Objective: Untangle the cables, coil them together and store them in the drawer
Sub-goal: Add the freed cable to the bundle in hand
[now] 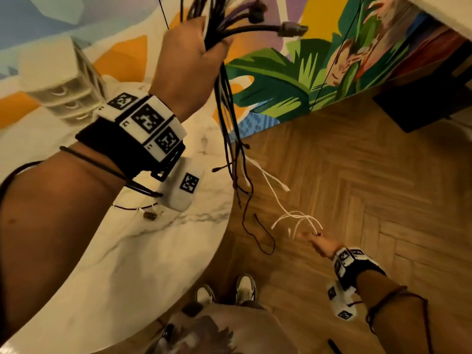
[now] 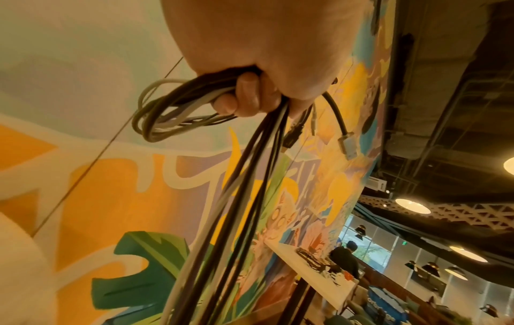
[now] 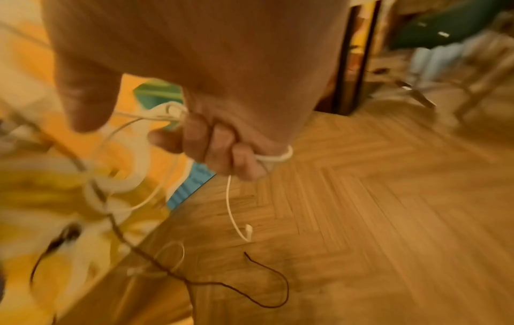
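My left hand (image 1: 204, 54) is raised high and grips a thick bundle of black, grey and white cables (image 1: 227, 103); plug ends fan out above the fist. In the left wrist view the fingers (image 2: 244, 99) curl round the cable bundle (image 2: 236, 198), with a looped part sticking out to the left. The strands hang down beside the table edge. Low over the floor, my right hand (image 1: 314, 238) holds the thin white cables (image 1: 296, 218); its fingers (image 3: 222, 149) are curled round a white cable (image 3: 230, 204) in the right wrist view. A dark thin cable (image 1: 258, 233) trails onto the floor.
A white marble round table (image 1: 132, 251) lies at the left, with a small white drawer unit (image 1: 63, 90) at its far side and a small connector (image 1: 150, 215) on top. A painted mural wall (image 1: 293, 80) stands behind. Herringbone wood floor (image 1: 357, 187) and my shoes (image 1: 245, 290) are below.
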